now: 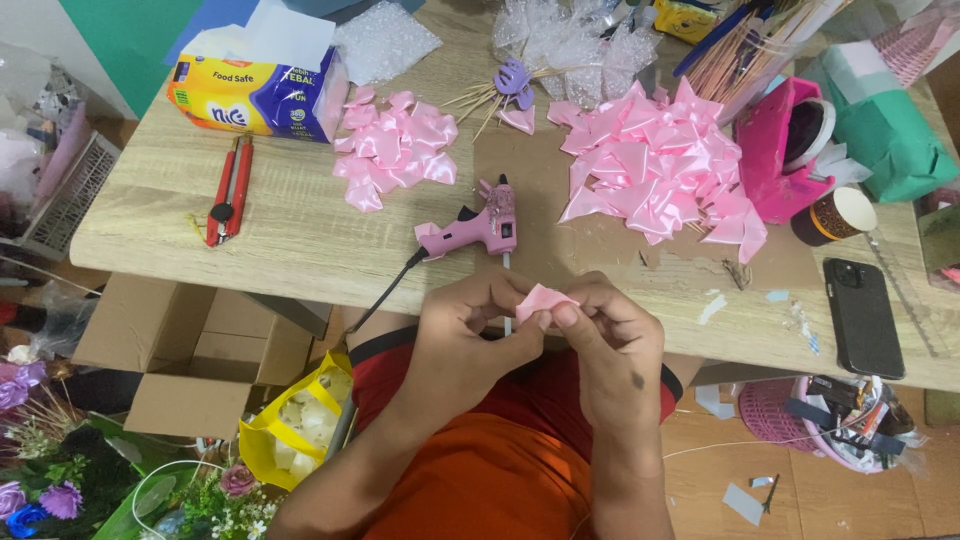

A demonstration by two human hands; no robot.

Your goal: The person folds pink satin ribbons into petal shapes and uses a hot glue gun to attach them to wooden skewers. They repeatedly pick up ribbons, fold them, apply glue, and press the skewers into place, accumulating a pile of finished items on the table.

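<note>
Fingertips point(540, 322) of both our hands are pressed together on a small pink ribbon piece point(545, 299), which we pinch between thumbs and forefingers just in front of the table edge. Our left hand point(465, 345) grips the piece from its left side, with the thumb pushed against the fabric. Our right hand point(610, 345) grips it from the right side, and its fingers curl over the top of the ribbon. Both hands touch each other at the fingertips, above our orange and red clothing.

Just beyond the hands, a pink glue gun point(480, 228) lies on the wooden table point(300, 235), and its black cable hangs down over the table edge. Behind the gun, to the left, we see a small heap of folded pink ribbon petals point(393, 145). To the right there is a bigger heap of pink ribbon petals point(655, 165), lying on brown paper. A red cutter knife point(230, 190) lies well to the left, near a yellow and blue tissue pack point(255, 85). A black phone point(862, 317) rests near the right edge of the table. Wooden sticks point(740, 50) stand at the far side. Under the table we see a cardboard box point(190, 350) and a yellow bag point(295, 420).
</note>
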